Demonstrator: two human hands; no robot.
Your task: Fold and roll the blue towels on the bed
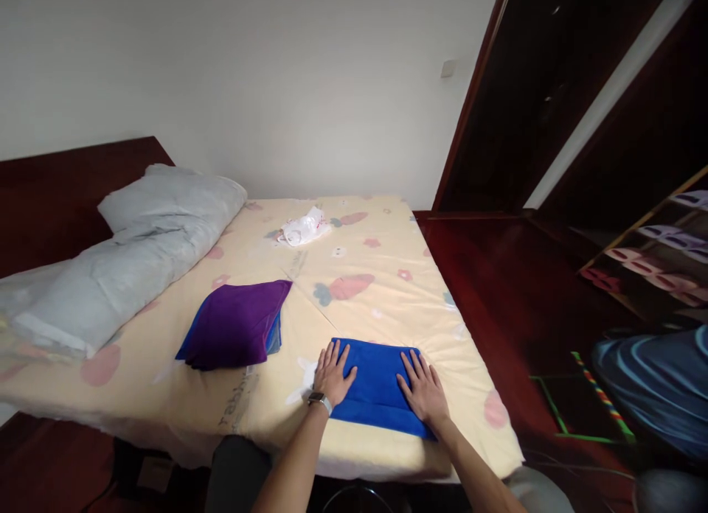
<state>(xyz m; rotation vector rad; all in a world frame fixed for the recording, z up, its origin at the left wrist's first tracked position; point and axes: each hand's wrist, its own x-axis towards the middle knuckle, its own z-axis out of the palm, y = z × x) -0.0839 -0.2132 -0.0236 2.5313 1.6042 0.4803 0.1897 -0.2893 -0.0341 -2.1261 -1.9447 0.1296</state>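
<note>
A blue rectangular piece of cloth (377, 384) lies flat near the front edge of the bed, with a fold or seam line across its lower part. My left hand (333, 373) rests flat on its left side, fingers stretched out, a watch on the wrist. On the cloth's right side my right hand (423, 389) is laid flat, fingers spread. Neither hand grips anything. To the left sits a stack of folded cloths (240, 325), purple on top with blue and grey-blue edges showing beneath.
A crumpled white plastic bag (304, 228) lies farther back on the patterned bed sheet (381, 306). Grey bedding (149, 240) is heaped at the left by the headboard (71, 203). At right are a shoe rack (658, 255) and a person's blue clothing (658, 384).
</note>
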